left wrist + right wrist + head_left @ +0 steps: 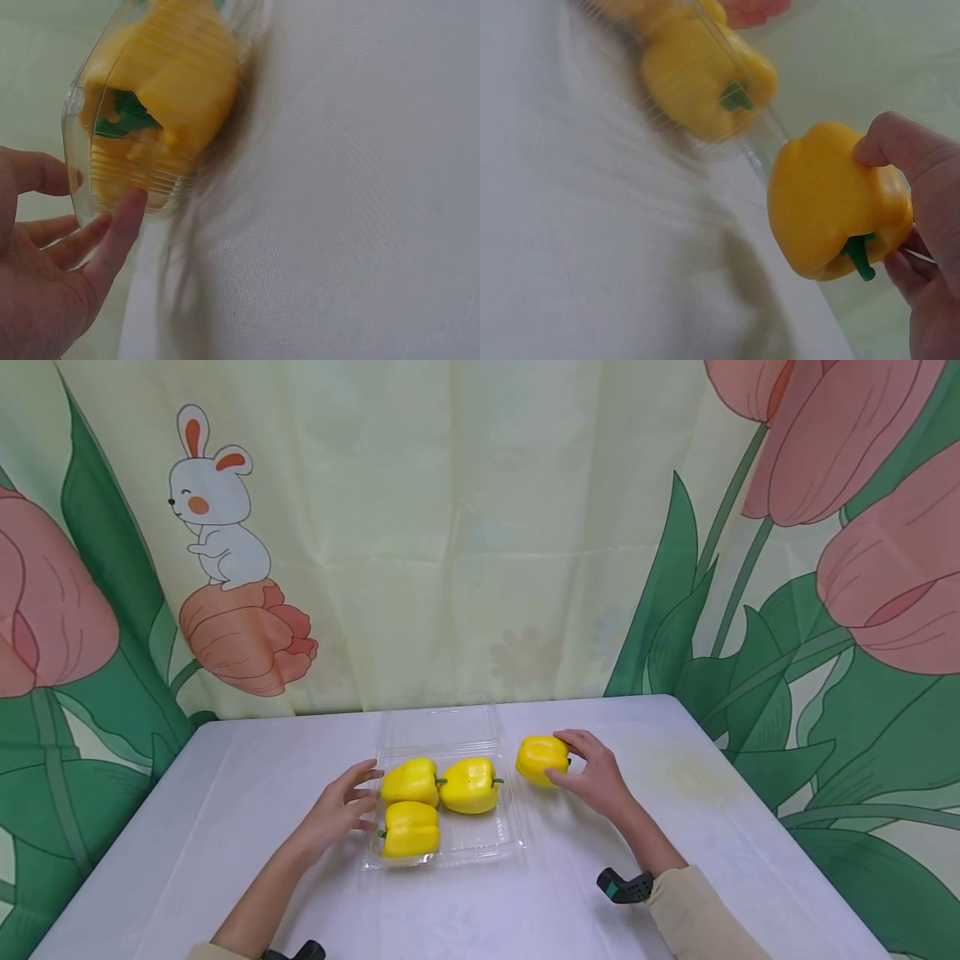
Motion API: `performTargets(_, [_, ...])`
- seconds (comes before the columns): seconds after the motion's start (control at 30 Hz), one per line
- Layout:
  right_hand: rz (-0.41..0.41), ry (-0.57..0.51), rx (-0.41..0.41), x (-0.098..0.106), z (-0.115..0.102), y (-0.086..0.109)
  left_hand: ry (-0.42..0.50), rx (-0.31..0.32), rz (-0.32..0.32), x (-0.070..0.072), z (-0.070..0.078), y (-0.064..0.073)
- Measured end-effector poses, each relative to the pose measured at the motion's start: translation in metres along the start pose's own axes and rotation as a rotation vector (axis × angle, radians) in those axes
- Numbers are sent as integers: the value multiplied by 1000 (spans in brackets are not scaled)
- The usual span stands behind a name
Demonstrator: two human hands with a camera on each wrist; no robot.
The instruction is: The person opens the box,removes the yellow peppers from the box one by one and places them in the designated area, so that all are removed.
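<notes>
A clear plastic clamshell box [483, 837] lies open on the table with three yellow bell peppers inside. Two of them, the back left pepper [409, 782] and the right pepper [469, 786], sit side by side; the front left pepper [411, 830] is below them. My left hand [339, 806] has its fingers spread against the box's left wall, and the left wrist view shows the fingertips [132, 202] at the ribbed plastic. To the right of the box, my right hand [596, 774] holds another yellow bell pepper [821, 202] between thumb and fingers, its green stem toward the palm.
The box's transparent lid [438, 728] is folded back toward the far table edge. A white cloth covers the table [660, 752]. Behind it hangs a curtain [465, 527] printed with tulips and a rabbit. Dark wrist cameras sit on both forearms.
</notes>
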State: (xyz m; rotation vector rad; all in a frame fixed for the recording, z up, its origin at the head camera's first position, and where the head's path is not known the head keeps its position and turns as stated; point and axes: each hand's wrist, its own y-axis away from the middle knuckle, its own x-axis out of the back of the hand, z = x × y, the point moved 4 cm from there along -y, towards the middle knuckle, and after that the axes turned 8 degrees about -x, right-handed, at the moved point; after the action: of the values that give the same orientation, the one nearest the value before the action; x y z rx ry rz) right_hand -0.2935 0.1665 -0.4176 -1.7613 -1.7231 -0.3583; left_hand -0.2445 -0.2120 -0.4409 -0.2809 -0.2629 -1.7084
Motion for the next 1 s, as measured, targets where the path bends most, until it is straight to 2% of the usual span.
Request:
performTargets(0.57, [-29,12,-46,-9,9,-2,-1,22,-4,-2,-1,-1])
performTargets(1.0, [-34,6,-47,-11,11,-3,5,21,-11,0,-3,-1])
